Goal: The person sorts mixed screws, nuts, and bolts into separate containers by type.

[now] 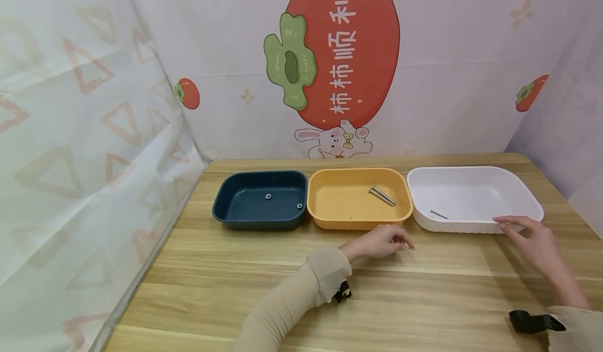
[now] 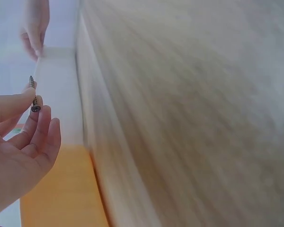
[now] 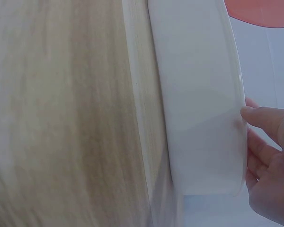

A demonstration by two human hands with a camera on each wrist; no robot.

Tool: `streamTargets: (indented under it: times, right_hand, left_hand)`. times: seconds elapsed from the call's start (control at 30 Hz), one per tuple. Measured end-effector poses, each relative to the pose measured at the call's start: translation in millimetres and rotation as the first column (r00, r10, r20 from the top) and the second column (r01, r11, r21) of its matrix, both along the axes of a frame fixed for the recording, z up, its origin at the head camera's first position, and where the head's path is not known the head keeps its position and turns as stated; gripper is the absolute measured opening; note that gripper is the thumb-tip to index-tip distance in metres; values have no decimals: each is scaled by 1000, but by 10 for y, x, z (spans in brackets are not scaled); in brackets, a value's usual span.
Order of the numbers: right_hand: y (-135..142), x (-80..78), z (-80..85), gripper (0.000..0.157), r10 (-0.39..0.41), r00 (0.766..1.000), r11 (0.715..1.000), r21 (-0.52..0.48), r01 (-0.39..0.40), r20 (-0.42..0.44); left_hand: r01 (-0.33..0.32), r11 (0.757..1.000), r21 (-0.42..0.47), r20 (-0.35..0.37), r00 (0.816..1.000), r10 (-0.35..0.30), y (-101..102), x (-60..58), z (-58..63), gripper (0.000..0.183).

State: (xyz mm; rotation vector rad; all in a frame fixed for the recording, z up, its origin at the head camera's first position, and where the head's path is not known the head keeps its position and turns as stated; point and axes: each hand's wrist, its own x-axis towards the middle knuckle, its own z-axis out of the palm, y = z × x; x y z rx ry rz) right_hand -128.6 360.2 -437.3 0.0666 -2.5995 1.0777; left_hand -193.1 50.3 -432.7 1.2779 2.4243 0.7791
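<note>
In front of the yellow and white trays, my left hand (image 1: 383, 241) pinches a small screw (image 2: 32, 82) between thumb and fingertips. The left wrist view shows its threaded shank pointing up and its cross-slotted head below. My right hand (image 1: 532, 242) grips the front rim of the white tray (image 3: 199, 104), near its right corner, with the thumb outside and the fingers over the inner side. Inside that white tray lies another screw (image 1: 438, 214), close to the front left corner.
Left of the white tray stands a yellow tray (image 1: 358, 224) holding long bolts (image 1: 382, 195). Beside it, farther left, a dark blue tray (image 1: 259, 225) contains two nuts (image 1: 268, 196). All three trays form a row along the back of the wooden table (image 1: 212, 289), before a printed cloth (image 1: 235, 127).
</note>
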Motion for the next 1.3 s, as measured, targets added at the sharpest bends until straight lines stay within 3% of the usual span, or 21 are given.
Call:
streamTargets:
  times: [0.27,0.7,0.93,1.3]
  right_hand:
    - [-6,0,13,16,1,1000,1000,5,-1,-5]
    - [-14,-4,29,17,18,1000,1000,-8,-18,-25]
    - [-10,-5,23,17,20,999,1000,-9,-20,-42]
    - [-6,-3,13,17,11,1000,1000,-7,-11,-22]
  left_hand:
    - [-23,999,33,-4,1000,23,44,27,65,15]
    - [-61,991,119,62,997,54,115,70,168,16]
    - [-111,973,200,103,990,91,185,90,219,15]
    - [-202,938,282,108,978,178,300,89,264,15]
